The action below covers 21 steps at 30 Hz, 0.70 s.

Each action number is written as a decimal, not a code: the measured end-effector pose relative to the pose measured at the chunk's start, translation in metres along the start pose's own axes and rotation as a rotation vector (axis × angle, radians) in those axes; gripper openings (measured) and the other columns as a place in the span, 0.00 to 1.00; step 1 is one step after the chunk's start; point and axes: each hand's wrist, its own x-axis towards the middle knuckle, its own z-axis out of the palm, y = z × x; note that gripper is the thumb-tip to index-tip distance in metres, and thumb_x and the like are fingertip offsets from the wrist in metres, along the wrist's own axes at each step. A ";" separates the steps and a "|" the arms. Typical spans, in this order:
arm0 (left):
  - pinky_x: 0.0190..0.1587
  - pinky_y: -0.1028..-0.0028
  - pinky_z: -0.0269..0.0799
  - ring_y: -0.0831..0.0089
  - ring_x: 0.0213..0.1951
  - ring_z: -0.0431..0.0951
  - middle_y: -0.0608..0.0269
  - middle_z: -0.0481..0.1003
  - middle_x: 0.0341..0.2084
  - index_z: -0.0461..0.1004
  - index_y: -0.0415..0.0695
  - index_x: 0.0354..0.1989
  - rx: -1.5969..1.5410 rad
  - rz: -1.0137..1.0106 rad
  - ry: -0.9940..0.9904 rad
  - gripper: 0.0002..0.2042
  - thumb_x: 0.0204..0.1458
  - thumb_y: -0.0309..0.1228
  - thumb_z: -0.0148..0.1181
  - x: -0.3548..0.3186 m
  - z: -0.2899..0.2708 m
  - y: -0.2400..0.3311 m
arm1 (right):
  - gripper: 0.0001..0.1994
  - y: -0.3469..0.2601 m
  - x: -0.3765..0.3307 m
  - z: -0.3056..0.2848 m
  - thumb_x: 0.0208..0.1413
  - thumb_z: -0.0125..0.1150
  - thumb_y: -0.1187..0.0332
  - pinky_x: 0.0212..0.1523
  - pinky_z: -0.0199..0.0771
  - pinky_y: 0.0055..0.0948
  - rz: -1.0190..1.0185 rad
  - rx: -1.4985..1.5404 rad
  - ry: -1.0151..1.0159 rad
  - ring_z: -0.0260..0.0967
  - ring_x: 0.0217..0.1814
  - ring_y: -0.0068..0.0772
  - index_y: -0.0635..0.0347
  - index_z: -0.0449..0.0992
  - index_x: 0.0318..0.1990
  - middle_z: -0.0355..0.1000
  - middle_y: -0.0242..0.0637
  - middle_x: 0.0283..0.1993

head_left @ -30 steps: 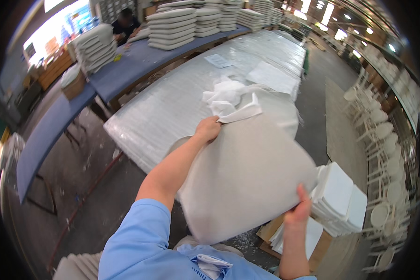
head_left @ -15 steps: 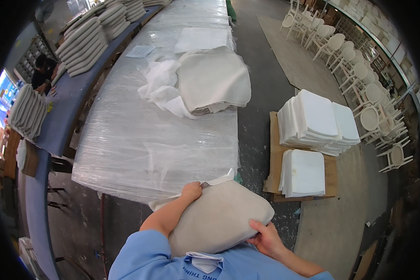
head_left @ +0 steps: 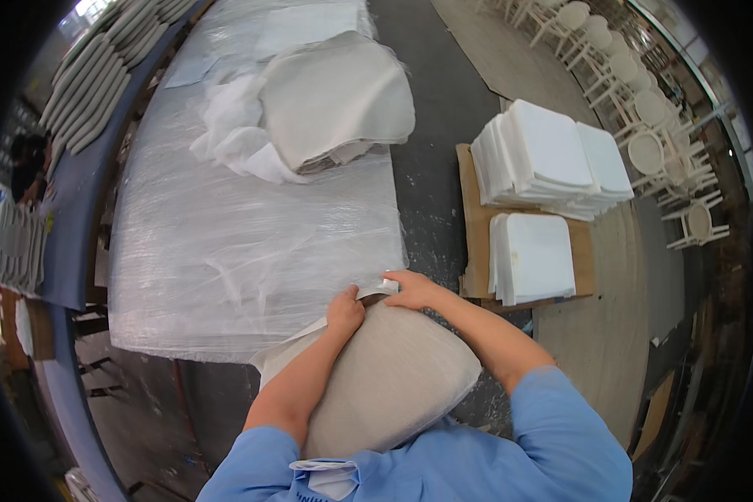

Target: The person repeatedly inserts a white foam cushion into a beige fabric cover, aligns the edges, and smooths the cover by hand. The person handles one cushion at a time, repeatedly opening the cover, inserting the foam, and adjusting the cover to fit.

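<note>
A beige fabric-covered seat cushion (head_left: 402,368) leans against my body at the near edge of the plastic-wrapped table (head_left: 192,284). Its far edge has a loose flap of the cover (head_left: 375,291) with a dark gap beneath. On the left of that gap, my left hand (head_left: 345,311) is closed on the cover's edge, thumb on top. To the right, my right hand (head_left: 412,291) pinches the same flap, fingers bent around its rim. What lies inside the gap cannot be made out.
Stacked beige fabric covers (head_left: 335,100) and crumpled white wadding (head_left: 234,134) lie farther up the table. White foam pads (head_left: 531,255) are piled on cardboard at right. Wooden chairs (head_left: 623,67) line the far right. A blue bench (head_left: 67,243) with piled cushions and another person stands left.
My right hand has left the cushion's right corner and taken hold of the cover flap beside my left hand. The view has tipped lower, and the cushion sits more upright.
</note>
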 end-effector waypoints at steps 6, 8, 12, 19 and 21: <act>0.45 0.49 0.72 0.44 0.43 0.79 0.44 0.79 0.36 0.74 0.41 0.40 0.291 0.095 0.117 0.09 0.52 0.27 0.49 0.001 0.000 -0.010 | 0.15 -0.015 0.035 0.028 0.57 0.60 0.60 0.55 0.72 0.42 0.029 -0.109 -0.023 0.72 0.56 0.51 0.57 0.81 0.48 0.74 0.47 0.53; 0.44 0.48 0.72 0.44 0.42 0.79 0.45 0.79 0.36 0.72 0.42 0.40 0.284 0.040 0.107 0.09 0.53 0.27 0.49 0.006 -0.001 -0.013 | 0.12 -0.014 0.036 0.032 0.60 0.56 0.62 0.52 0.73 0.44 0.005 -0.113 0.043 0.72 0.53 0.52 0.58 0.81 0.43 0.75 0.45 0.50; 0.43 0.48 0.72 0.44 0.40 0.79 0.45 0.79 0.36 0.70 0.42 0.40 0.280 0.001 0.062 0.07 0.55 0.28 0.48 0.017 0.002 -0.011 | 0.10 -0.008 0.038 0.038 0.61 0.53 0.66 0.49 0.72 0.48 -0.059 -0.014 0.214 0.74 0.50 0.53 0.59 0.78 0.42 0.76 0.46 0.47; 0.42 0.46 0.71 0.40 0.39 0.79 0.42 0.79 0.34 0.68 0.43 0.39 0.238 -0.031 0.046 0.06 0.57 0.29 0.46 0.024 0.007 -0.022 | 0.09 -0.009 0.053 0.047 0.59 0.55 0.66 0.49 0.72 0.50 0.071 0.122 0.122 0.74 0.48 0.58 0.60 0.78 0.42 0.78 0.52 0.42; 0.42 0.46 0.71 0.40 0.38 0.79 0.41 0.79 0.33 0.68 0.43 0.39 0.224 -0.023 0.025 0.06 0.57 0.29 0.46 0.028 0.008 -0.025 | 0.09 -0.002 0.061 0.051 0.59 0.55 0.66 0.49 0.72 0.51 0.065 0.059 0.058 0.74 0.48 0.58 0.60 0.79 0.39 0.78 0.53 0.42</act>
